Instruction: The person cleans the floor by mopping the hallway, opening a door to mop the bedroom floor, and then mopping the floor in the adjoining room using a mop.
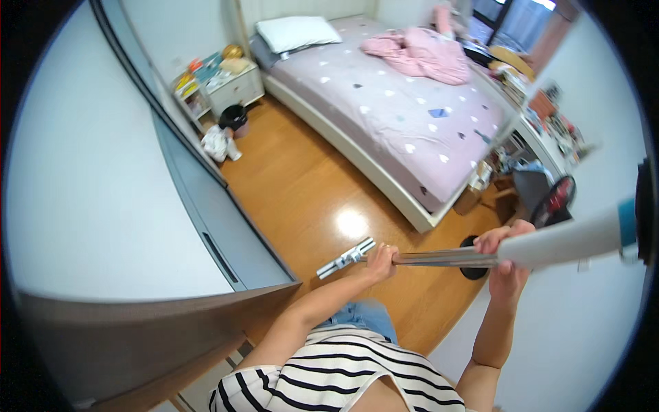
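Observation:
A mop with a steel pole (pixel 446 258), a thick white upper handle (pixel 570 242) and a narrow white-and-grey head (pixel 346 258) slants across in front of me. My left hand (pixel 382 264) is closed around the pole just above the head. Further up, my right hand (pixel 506 259) grips the lower end of the white handle, where it meets the pole. Beneath the mop lies the wooden floor (pixel 302 175); whether the head touches it I cannot tell.
The bed (pixel 384 103) stands ahead, with a pink blanket (pixel 425 55) and a white pillow (pixel 298 33). A nightstand (pixel 233 89), a black bin (pixel 234 117) and a white bag (pixel 221 143) are far left. Sliding doors (pixel 213 226) line the left; a cluttered desk (pixel 546 144) stands right.

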`<state>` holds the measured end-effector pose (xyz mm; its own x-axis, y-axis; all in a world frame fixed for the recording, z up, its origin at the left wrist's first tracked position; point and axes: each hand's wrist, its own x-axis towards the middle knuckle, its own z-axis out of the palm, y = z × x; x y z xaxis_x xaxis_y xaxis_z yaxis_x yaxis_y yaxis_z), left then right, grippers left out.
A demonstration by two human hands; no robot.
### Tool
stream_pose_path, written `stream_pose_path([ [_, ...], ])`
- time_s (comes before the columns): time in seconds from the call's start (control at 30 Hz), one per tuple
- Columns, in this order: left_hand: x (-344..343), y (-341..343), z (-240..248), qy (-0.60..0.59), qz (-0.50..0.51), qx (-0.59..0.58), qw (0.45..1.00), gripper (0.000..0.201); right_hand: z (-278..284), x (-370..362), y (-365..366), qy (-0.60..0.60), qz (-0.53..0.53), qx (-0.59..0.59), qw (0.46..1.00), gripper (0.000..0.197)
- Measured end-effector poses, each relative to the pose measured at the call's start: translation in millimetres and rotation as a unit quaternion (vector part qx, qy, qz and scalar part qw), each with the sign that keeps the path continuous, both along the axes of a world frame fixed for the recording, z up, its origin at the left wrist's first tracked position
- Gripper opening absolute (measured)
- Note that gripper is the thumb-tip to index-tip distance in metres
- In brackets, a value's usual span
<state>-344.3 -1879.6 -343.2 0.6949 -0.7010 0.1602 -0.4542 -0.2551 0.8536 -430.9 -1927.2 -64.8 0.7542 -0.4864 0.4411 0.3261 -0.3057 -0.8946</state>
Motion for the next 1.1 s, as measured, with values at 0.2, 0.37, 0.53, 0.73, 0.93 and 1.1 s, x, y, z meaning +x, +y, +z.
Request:
stream_pose_path([
  [0.2, 90, -63, -13, 0.048, 0.051, -0.023, 0.997, 0.011, -8, 83, -82, -0.064, 0.134, -0.097, 0.984, 0.041],
  [0.37, 182, -107, -66, 0.053, 0.059, -0.091, 0.993, 0.017, -32, 146, -139, -0.017, 0.159, -0.053, 0.986, 0.043],
  [0.53, 297, -132, -59, 0.052, 0.082, -0.104, 0.990, 0.017, -43, 250, -200, -0.023, 0.239, -0.045, 0.970, 0.037],
  [0.73, 449, -143, -65, -0.025, 0.150, -0.109, 0.982, 0.016, -65, 400, -238, -0.036, 0.369, -0.018, 0.928, 0.026],
  [0.93, 633, -163, -119, -0.041, 0.158, -0.097, 0.982, 0.017, -120, 560, -260, 0.030, 0.365, 0.022, 0.930, 0.028],
  [1.1, 783, -171, -178, 0.001, 0.137, -0.080, 0.987, 0.016, -170, 693, -261, 0.053, 0.321, 0.034, 0.945, 0.027],
])
